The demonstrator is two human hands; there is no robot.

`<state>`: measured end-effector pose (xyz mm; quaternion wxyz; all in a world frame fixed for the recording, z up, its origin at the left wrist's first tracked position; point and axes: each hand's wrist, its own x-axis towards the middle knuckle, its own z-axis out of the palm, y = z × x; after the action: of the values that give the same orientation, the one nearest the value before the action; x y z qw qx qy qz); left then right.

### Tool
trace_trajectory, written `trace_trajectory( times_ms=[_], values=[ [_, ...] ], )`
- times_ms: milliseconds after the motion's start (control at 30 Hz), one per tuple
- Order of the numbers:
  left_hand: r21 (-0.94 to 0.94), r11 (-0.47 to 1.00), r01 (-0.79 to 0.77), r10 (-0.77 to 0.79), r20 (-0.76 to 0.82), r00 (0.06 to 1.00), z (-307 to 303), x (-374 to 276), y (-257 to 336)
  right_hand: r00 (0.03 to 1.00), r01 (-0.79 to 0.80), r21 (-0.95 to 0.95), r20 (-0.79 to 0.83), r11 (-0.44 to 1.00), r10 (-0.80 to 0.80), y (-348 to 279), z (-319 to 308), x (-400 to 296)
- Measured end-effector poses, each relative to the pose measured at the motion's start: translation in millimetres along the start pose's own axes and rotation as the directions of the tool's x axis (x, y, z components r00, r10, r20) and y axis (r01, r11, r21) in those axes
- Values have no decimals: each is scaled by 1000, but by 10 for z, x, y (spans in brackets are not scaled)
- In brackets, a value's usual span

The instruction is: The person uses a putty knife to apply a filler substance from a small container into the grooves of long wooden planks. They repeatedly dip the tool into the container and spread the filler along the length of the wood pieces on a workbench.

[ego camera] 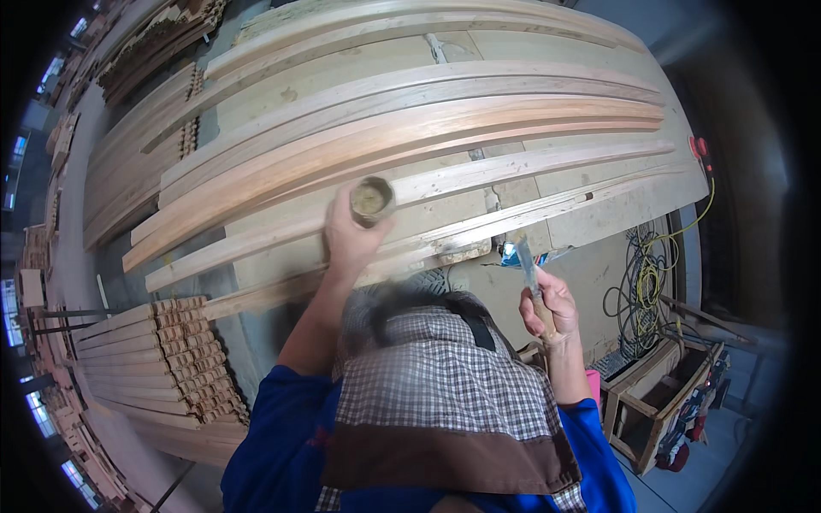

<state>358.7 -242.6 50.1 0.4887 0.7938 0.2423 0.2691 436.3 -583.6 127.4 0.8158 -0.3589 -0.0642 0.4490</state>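
My left hand (351, 238) is wrapped around a small round cup (372, 200) with a brownish paste-like substance inside. I hold it above a long pale wooden strip (474, 181) that bears several small dark marks. In my right hand (554, 304) is a putty knife (527, 261), gripped by its worn handle with the blade pointing away from me. The blade is slightly blurred; whether paste sits on its tip is hard to tell. Narrow thin strips (507, 221) lie along the near edge of the worktable, between the cup and the knife.
More long wooden mouldings (410, 131) lie across the worktable (609, 218). Profiled lengths are stacked (186, 359) at the left. A red power tool (700, 151) sits at the table's right end, its yellow cord running to coiled cables (644, 282). A wooden crate (648, 410) stands at lower right.
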Motion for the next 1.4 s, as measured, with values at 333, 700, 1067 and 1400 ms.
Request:
trace_trajectory(
  times_ms=[333, 700, 1067, 1400],
  values=[
    [176, 984, 29, 10, -218, 976, -98, -108, -155, 995, -91, -118, -48, 989, 86, -204, -100, 245],
    [499, 831, -244, 149, 223, 963, -221, -714, 183, 986, 128, -983, 140, -134, -85, -60, 252, 351],
    [452, 863, -225, 144, 206, 968, -250, -643, 139, 971, 239, -683, 157, -690, 182, 170, 581, 886],
    [467, 856, -219, 141, 197, 970, -236, -650, 148, 965, 259, -574, 114, -777, 237, 47, 588, 1035]
  ],
)
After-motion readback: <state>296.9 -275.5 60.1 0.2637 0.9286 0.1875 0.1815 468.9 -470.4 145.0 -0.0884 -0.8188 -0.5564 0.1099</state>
